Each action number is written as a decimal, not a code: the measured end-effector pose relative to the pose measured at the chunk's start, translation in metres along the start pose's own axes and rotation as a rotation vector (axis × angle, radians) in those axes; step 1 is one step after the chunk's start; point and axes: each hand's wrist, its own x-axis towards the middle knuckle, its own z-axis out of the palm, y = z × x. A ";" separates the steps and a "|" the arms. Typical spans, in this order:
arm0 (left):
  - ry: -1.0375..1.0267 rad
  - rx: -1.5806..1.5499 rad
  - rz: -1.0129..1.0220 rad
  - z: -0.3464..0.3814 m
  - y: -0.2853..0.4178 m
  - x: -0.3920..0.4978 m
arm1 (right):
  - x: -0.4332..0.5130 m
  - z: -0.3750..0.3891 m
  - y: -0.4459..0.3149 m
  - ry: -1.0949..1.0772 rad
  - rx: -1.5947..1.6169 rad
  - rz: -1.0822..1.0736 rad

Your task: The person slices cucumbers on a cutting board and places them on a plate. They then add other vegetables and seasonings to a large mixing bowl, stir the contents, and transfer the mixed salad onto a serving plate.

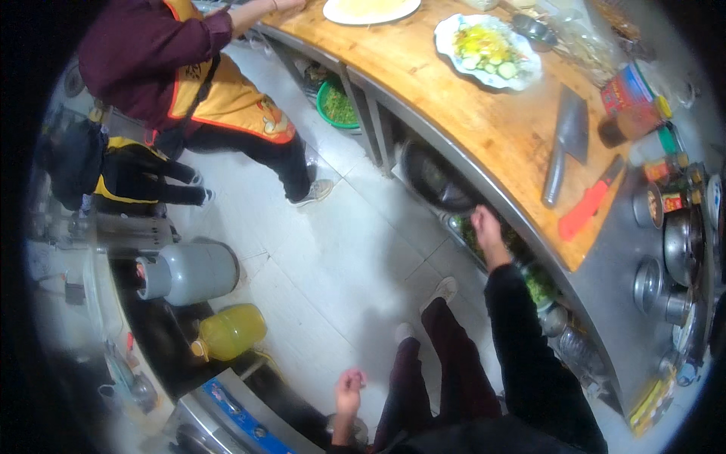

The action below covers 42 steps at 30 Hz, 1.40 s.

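My right hand [485,227] reaches to the shelf opening under the counter, close to the rim of a dark round basin [437,179]; whether it touches the rim I cannot tell. Its fingers look curled, and no object shows in them. My left hand [349,390] hangs low over the tiled floor, fingers loosely curled, with nothing visible in it. On the wooden board [431,85] above lie a cleaver [572,127] and a knife in a red sheath [590,210]. A scalloped plate [485,54] there holds sliced cucumber and yellow shreds.
Another person in a yellow apron [227,108] stands at the board's far end, with a further person [130,170] behind. A gas cylinder [195,274] and a yellow oil jug [232,332] stand at left. A green basket [337,108] sits below the counter; steel pots [680,247] line its right side.
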 end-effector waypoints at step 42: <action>-0.902 0.219 -0.066 0.482 0.063 -0.446 | -0.657 -0.339 -0.493 0.401 -2.137 -0.656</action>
